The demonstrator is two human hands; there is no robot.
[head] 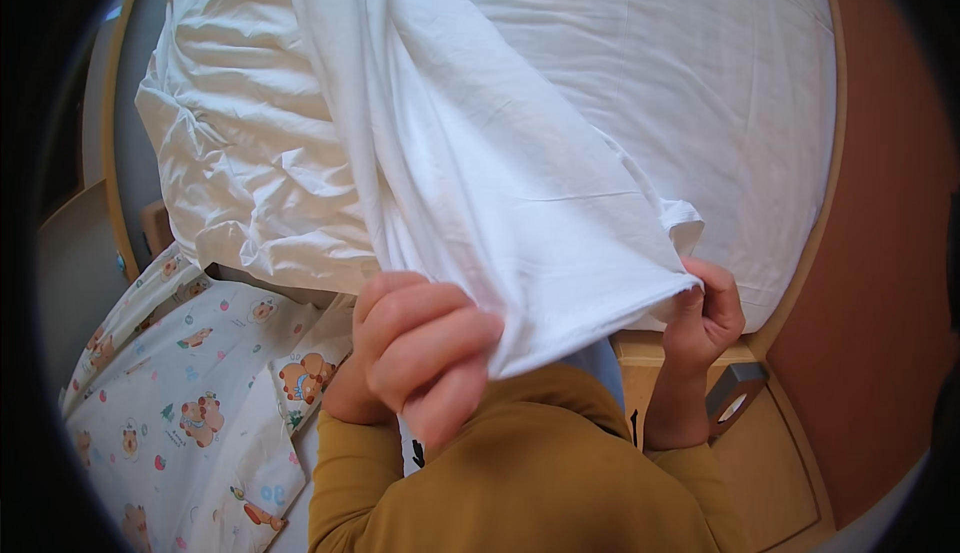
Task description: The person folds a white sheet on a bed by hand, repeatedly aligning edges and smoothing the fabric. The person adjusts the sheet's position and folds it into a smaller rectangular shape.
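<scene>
A white cloth (555, 208), which looks like a bed sheet or cover, stretches up from my hands over the bed. My left hand (427, 350) is closed in a fist around its gathered edge. At the cloth's right corner, my right hand (705, 313) pinches the hem between thumb and fingers. A short stretch of hem hangs taut between the two hands, in front of my body. Long folds run from my left hand toward the far side. Just above my right hand a small flap of the cloth (682, 215) sticks out.
Beneath lies a white-covered mattress (735, 102) in a wooden bed frame (832, 140). Crumpled white fabric (262, 155) covers its left part. Cartoon-printed bedding (187, 395) lies at the lower left. A wooden panel (765, 470) with a grey bracket (739, 395) stands at the lower right.
</scene>
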